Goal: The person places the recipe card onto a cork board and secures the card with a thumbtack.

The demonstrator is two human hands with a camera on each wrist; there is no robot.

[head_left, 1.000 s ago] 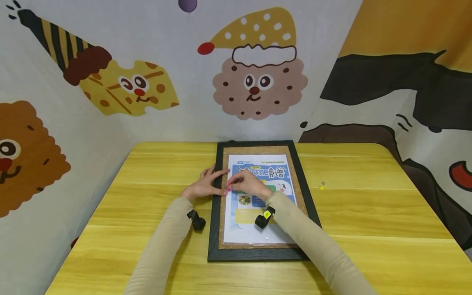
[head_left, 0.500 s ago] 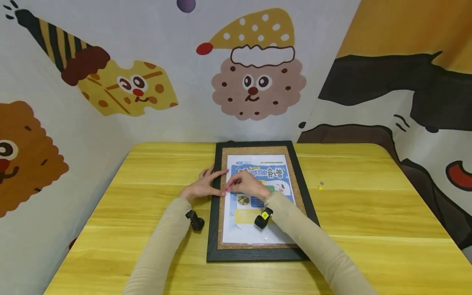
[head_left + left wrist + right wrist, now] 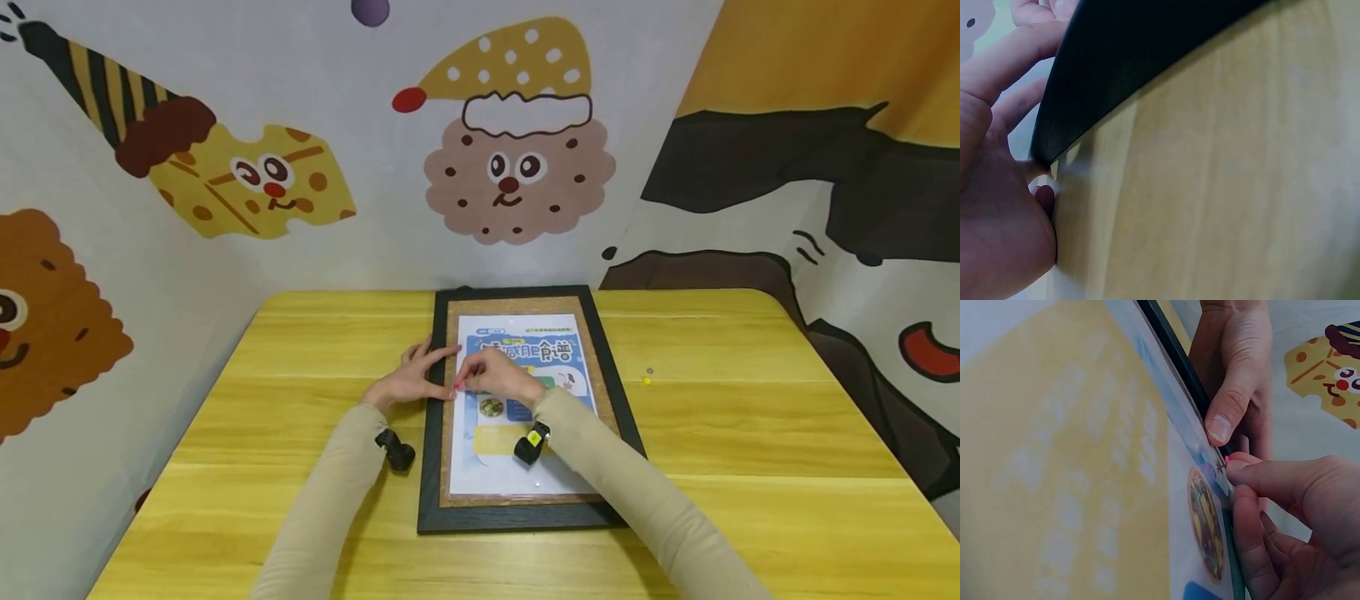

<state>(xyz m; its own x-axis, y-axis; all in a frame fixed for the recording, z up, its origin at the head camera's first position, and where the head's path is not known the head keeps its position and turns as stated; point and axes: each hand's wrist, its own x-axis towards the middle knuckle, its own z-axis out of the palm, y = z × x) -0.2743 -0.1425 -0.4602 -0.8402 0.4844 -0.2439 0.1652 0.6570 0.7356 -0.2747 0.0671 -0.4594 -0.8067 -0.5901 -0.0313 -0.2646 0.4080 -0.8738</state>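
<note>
A pink push pin [image 3: 1227, 461] is pinched between the thumb and index finger of my right hand [image 3: 498, 375]. In the right wrist view its metal point meets the left margin of a printed poster [image 3: 495, 479], though how deep it sits cannot be told. The poster lies on a cork board with a black frame [image 3: 429, 475], flat on the table. My left hand [image 3: 405, 383] rests over the frame's left side, thumb and index finger stretched towards the poster's edge, the thumb just beside the pin. Several left fingers reach across the frame in the left wrist view.
On the wood-grain table [image 3: 300, 417], to the right of the board, lie a small yellow push pin [image 3: 647, 381] and a small grey one [image 3: 650, 371]. A small pale dot [image 3: 537, 484] shows near the poster's bottom. A cartoon-printed cloth [image 3: 375, 258] hangs behind the table.
The head view has shifted slightly, so everything appears a little further left. Both hands keep their places at the poster's left edge, the pin still in the right fingers.
</note>
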